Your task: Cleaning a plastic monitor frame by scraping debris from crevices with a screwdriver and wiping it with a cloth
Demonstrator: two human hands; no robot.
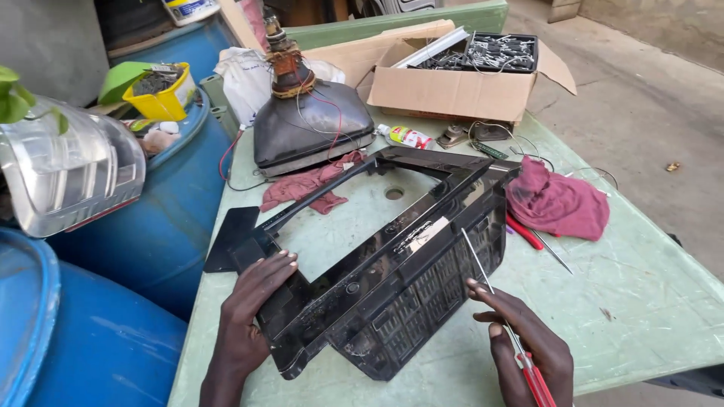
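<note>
Glossy black television frame (pixel 392 264) on a pale green tabletop (pixel 641 301); maroon rag (pixel 558 202) at two o'clock, blue barrels (pixel 98 347) at nine.

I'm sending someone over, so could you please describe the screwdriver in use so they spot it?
On the green table, find the black television frame. The right hand holds the screwdriver against it: red handle, long thin shaft.

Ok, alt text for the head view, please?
The left hand steadies a black plastic television front frame on a green table, while the right hand holds a red-handled screwdriver against it. A bare picture tube sits behind.
</note>
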